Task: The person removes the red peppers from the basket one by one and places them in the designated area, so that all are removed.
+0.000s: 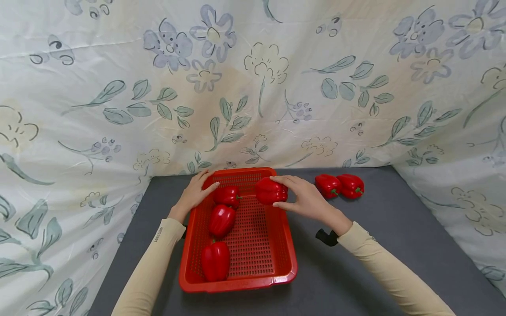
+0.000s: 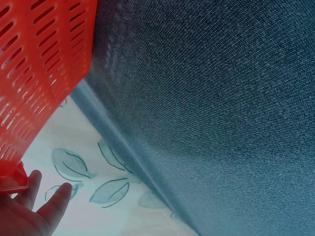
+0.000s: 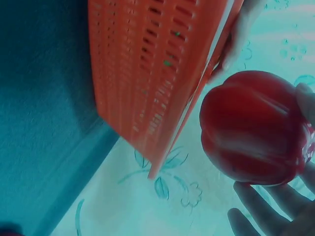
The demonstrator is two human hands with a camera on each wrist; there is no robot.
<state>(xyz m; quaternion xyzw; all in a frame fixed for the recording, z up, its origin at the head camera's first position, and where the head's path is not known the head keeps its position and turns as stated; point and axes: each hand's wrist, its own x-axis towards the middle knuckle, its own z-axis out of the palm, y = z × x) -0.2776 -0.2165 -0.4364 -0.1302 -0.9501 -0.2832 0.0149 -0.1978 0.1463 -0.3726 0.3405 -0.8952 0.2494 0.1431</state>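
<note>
A red bell pepper (image 1: 269,191) is pinched between the thumb and fingers of my right hand (image 1: 306,198), over the right rim of a red plastic basket (image 1: 290,259). In the right wrist view that bell pepper (image 3: 253,128) shows above the basket's edge. My left hand (image 1: 194,193) rests on the basket's left rim near the far corner, fingers fairly straight. Inside the basket, along its left side, lie three more red bell peppers: one at the far end (image 1: 226,195), one in the middle (image 1: 222,220) and one near the front (image 1: 215,261).
Two red bell peppers lie side by side at the back right, a left one (image 1: 327,185) and a right one (image 1: 350,186). The dark grey table (image 1: 379,245) meets a floral cloth (image 1: 253,109) at its back and sides.
</note>
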